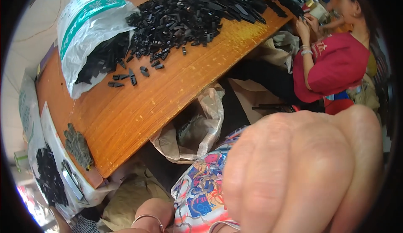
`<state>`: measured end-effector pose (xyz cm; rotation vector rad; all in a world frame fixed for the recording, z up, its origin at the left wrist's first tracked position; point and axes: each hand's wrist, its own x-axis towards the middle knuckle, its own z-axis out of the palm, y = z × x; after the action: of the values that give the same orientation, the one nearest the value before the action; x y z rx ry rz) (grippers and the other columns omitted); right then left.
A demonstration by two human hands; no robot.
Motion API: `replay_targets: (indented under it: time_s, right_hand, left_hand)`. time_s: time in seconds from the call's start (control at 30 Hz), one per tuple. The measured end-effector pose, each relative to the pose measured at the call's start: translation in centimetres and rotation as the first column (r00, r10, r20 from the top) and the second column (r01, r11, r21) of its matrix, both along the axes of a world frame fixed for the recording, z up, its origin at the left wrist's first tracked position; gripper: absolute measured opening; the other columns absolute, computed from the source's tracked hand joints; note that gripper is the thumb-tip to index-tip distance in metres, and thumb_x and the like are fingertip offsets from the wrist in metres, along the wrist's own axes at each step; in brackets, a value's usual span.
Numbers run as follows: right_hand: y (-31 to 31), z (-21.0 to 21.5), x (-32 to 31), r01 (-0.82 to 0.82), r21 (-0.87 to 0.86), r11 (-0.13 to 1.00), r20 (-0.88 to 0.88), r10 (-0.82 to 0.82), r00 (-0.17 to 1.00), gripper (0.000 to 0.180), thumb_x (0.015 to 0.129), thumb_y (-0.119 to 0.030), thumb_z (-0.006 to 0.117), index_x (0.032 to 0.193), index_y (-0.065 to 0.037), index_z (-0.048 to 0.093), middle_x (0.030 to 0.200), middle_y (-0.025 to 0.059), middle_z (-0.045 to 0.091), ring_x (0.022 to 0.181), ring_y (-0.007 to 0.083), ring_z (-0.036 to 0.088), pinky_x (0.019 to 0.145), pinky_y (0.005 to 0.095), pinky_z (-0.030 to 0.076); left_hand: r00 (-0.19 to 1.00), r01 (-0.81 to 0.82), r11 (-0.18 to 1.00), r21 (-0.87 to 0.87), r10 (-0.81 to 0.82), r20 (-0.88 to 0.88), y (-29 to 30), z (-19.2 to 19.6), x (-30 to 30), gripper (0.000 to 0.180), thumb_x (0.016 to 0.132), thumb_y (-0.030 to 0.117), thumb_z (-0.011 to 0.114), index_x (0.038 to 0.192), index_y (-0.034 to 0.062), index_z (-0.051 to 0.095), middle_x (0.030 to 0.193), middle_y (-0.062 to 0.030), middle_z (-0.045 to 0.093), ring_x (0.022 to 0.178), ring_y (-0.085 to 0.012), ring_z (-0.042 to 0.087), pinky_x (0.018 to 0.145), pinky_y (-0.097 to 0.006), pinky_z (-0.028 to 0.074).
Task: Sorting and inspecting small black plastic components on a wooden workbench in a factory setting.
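Very close to the camera, my right hand (298, 170) fills the lower right. Its fingers are curled, and whatever they hold, if anything, is hidden. At the lower edge my left hand (154, 210) shows only as a rounded patch of skin above a thin bangle (147, 217); its fingers cannot be made out. It lies beside my colourful patterned clothing (203, 187), below the wooden table (138, 119). Neither hand is touching the pile of small black plastic pieces (176, 21) on that table.
A white-and-green plastic bag (90, 27) spills black pieces. A grey glove (78, 147) lies near the table's left corner, beside more black pieces (50, 176). An open sack (210, 115) stands under the edge. Yellow bits (241, 33) lie near a person in red (331, 65).
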<state>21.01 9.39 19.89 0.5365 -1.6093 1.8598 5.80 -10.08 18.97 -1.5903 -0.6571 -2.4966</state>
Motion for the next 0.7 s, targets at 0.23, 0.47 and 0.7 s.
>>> replay_targets:
  time_s: [0.23,0.47,0.7]
  right_hand:
    - [-0.9,-0.8,-1.4,-0.079,-0.072,0.994,-0.040,0.076,0.996,0.017,0.077,0.004,0.066,0.082,-0.013,0.065,0.076,0.0141,0.065,0.056,0.0235,0.061,0.050,0.0297,0.047]
    - [-3.3,-0.1,-1.3,-0.008,-0.071,0.997,-0.142,-0.002,0.990,0.018,0.079,0.002,0.065,0.088,-0.014,0.065,0.078,0.0143,0.065,0.056,0.0234,0.061,0.049,0.0296,0.047]
    - [-3.8,-1.1,-1.1,0.315,0.074,0.946,-0.269,-0.285,0.920,0.020,0.084,-0.002,0.064,0.098,-0.017,0.062,0.081,0.0101,0.067,0.058,0.0211,0.061,0.050,0.0298,0.048]
  left_hand:
    - [0.998,0.002,1.000,-0.008,-0.002,0.066,0.0,-1.0,-0.2,0.040,0.078,-0.002,0.070,0.114,0.0108,0.061,0.116,0.0040,0.059,0.088,-0.0097,0.055,0.070,-0.019,0.050]
    - [0.997,-0.036,0.999,0.000,0.036,0.075,-0.3,-1.1,1.0,0.037,0.087,0.010,0.063,0.123,0.0159,0.058,0.125,0.0062,0.052,0.092,-0.0111,0.050,0.067,-0.022,0.051]
    - [0.990,-0.143,0.981,-0.129,0.142,-0.018,-0.5,-0.4,0.3,0.040,0.086,0.017,0.065,0.124,0.0201,0.052,0.114,0.0069,0.053,0.093,-0.0136,0.050,0.075,-0.025,0.048]
